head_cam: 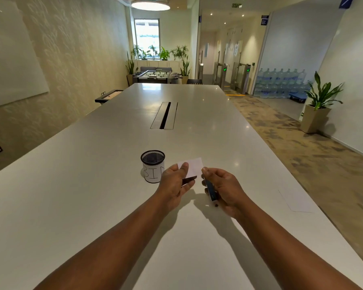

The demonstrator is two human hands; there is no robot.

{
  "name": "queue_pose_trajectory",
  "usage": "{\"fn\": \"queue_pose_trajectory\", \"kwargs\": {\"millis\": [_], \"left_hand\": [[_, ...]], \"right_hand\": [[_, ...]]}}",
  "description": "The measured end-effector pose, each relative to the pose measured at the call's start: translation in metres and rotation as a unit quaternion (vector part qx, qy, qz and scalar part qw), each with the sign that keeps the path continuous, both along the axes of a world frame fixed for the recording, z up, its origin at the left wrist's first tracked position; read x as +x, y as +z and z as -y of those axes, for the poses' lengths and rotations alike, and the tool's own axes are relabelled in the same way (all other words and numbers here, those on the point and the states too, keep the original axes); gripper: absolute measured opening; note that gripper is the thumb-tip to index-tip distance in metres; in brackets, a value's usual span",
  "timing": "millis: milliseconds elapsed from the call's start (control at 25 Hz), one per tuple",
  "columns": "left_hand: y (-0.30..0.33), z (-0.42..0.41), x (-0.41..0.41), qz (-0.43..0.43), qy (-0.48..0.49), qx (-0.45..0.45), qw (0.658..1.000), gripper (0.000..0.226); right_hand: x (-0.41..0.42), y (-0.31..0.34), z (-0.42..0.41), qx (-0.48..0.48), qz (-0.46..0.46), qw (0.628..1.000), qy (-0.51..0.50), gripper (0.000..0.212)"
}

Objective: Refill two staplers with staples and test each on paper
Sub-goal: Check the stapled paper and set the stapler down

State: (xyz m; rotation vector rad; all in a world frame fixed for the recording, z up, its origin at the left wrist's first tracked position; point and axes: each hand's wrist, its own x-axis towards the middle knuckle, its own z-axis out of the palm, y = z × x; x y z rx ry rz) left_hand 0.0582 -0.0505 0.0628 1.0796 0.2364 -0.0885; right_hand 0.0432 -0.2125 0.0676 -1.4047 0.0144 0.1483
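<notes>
My left hand pinches a small white slip of paper between thumb and fingers, lifted above the white table. A dark object, partly hidden under that hand, shows just below the paper. My right hand grips a small blue stapler, held upright and tilted, just right of the paper. The paper and the stapler are close but apart.
A black mesh cup with a white label reading "BIN" stands on the table left of my hands. A white sheet lies near the table's right edge. A cable slot sits mid-table further away.
</notes>
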Motion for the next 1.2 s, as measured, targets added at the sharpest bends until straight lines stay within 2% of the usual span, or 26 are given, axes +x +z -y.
{"fn": "queue_pose_trajectory", "kwargs": {"millis": [80,200,360,440,600,720,880,1080,1200], "left_hand": [[-0.005,-0.004,0.007,-0.015,0.03,0.0,0.999,0.002],[-0.014,-0.008,0.016,-0.026,0.042,0.01,0.999,0.013],[-0.026,-0.008,0.021,-0.029,0.044,0.026,0.998,0.023],[-0.032,-0.008,0.022,-0.033,0.043,0.035,0.998,0.026],[-0.044,-0.01,0.026,-0.048,0.046,0.04,0.997,0.026],[-0.051,-0.012,0.027,-0.059,0.043,0.042,0.996,0.028],[-0.056,-0.011,0.029,-0.067,0.041,0.042,0.996,0.03],[-0.047,-0.007,0.028,-0.047,0.04,0.053,0.997,0.025],[-0.036,-0.007,0.024,-0.027,0.049,0.055,0.997,0.022]], "right_hand": [[0.008,-0.003,0.015,-0.01,-0.019,0.999,-0.05,0.046],[0.024,-0.014,0.039,-0.02,-0.042,0.992,-0.117,0.029],[0.041,-0.037,0.057,-0.147,-0.027,0.969,-0.199,0.019],[0.045,-0.048,0.061,-0.247,-0.008,0.943,-0.223,0.026],[0.053,-0.064,0.07,-0.448,0.037,0.866,-0.22,0.04],[0.057,-0.07,0.072,-0.525,0.037,0.822,-0.217,0.041],[0.059,-0.076,0.069,-0.567,0.032,0.797,-0.205,0.038],[0.055,-0.071,0.068,-0.556,0.053,0.799,-0.221,0.041],[0.048,-0.056,0.056,-0.528,0.149,0.81,-0.208,0.057]]}}
